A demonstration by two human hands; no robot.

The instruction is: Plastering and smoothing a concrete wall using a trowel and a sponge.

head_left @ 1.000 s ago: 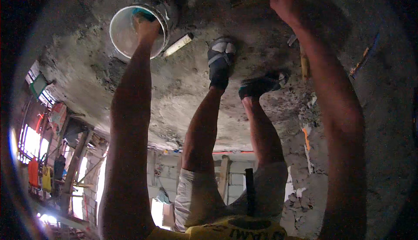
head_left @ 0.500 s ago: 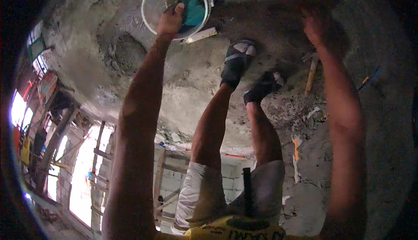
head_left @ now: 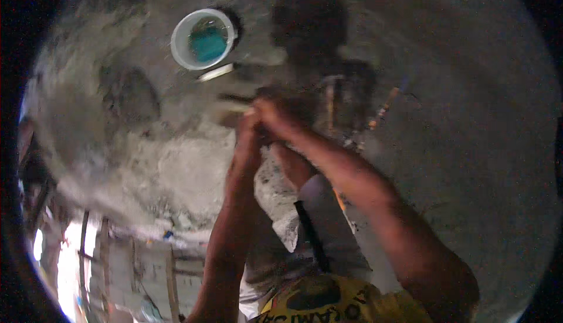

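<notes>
My left hand point(head_left: 248, 122) and my right hand point(head_left: 271, 111) meet in front of my legs, above the rough grey floor. Motion smears both, and their fingers cannot be made out. Just left of them, a dark, blurred strip point(head_left: 236, 97) sticks out above a paler smear; I cannot tell whether a hand holds either. Farther off to the left stands a white bucket point(head_left: 176, 44), apart from both hands. A teal thing point(head_left: 208, 46) lies inside it. My feet are mostly hidden behind the hands and forearms.
Beside the bucket lies a short white strip point(head_left: 217, 72). A wooden-handled tool point(head_left: 330, 103), hammer-like in shape, lies right of my hands. Beyond it is a thin stick-like thing point(head_left: 384, 109). Wooden posts point(head_left: 172, 279) stand at lower left. My shadow darkens the far floor.
My left hand has left the bucket and come nearer. My right hand has swung in from the far right to meet it. The view has shifted, and the bucket appears lower and farther left.
</notes>
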